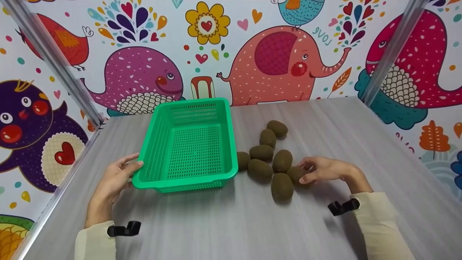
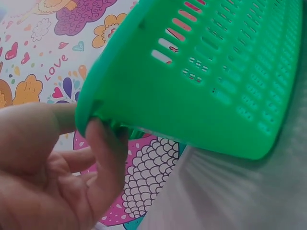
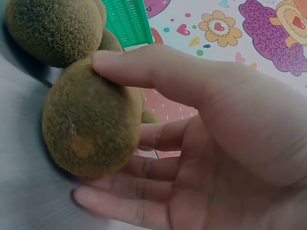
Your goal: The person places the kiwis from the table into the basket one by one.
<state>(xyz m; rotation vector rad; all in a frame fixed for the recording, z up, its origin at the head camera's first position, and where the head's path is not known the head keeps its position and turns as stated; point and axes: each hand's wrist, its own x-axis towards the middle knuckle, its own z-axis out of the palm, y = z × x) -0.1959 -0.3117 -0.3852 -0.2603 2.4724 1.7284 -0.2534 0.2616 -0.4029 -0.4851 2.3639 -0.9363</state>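
Note:
A green plastic basket [image 1: 196, 144] with perforated walls and floor stands left of centre on the table, with nothing inside. At its near left corner, my left hand [image 1: 114, 177] pinches the rim between thumb and fingers, as the left wrist view also shows on the rim [image 2: 88, 91]. Several brown, fuzzy kiwis [image 1: 260, 169] lie in a loose cluster to the basket's right. My right hand [image 1: 326, 169] holds the rightmost kiwi [image 3: 91, 124], thumb on one side and fingers curled round the other. That kiwi appears to rest on the table, close against its neighbours.
The grey wood-grain table [image 1: 231, 231] is bordered by printed cartoon walls at the back and sides. Metal posts [image 1: 389, 54] stand at the back corners. A black wrist mount [image 1: 124, 229] juts from each sleeve.

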